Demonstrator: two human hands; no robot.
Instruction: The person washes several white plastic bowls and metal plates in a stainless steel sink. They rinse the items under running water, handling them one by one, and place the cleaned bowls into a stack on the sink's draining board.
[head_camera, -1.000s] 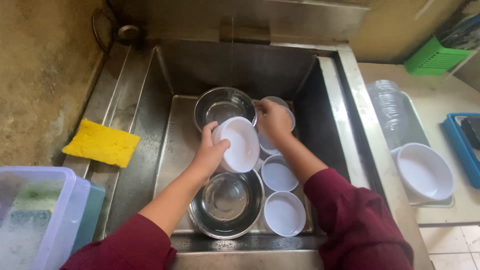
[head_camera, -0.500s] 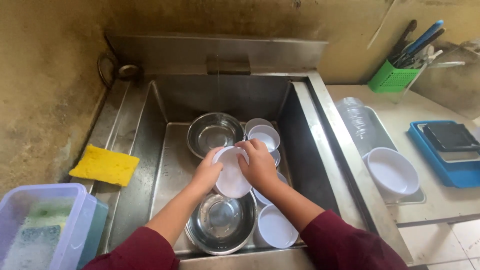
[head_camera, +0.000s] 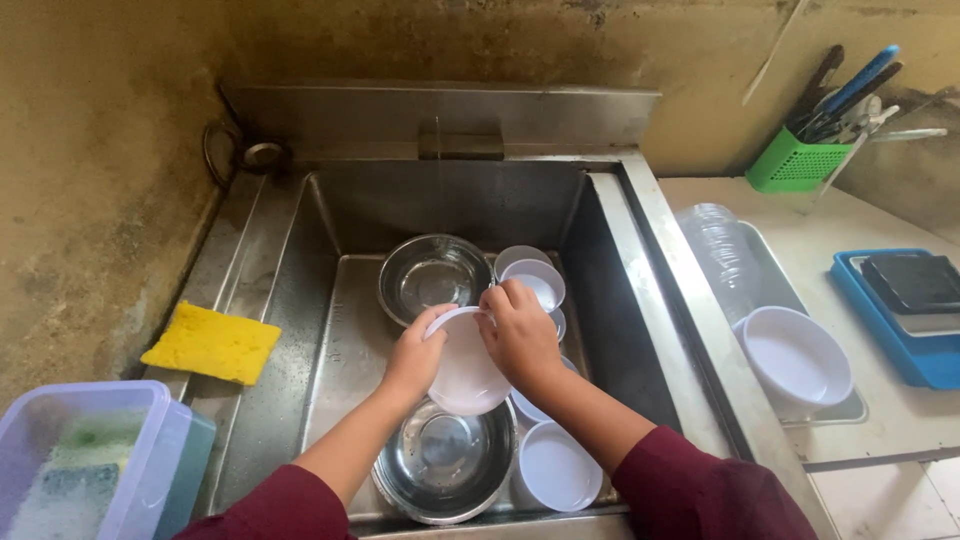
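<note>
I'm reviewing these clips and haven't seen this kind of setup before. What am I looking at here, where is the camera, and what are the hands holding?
There is no machine: a person wears a camera on the head, looking down at their own two hands over a steel sink. The left hand and right hand together hold a white bowl above the basin. Below lie two steel bowls and several small white bowls. A yellow sponge rests on the left ledge, beside a clear plastic tub. On the right counter sit a large white bowl, a green utensil basket and a blue tray.
</note>
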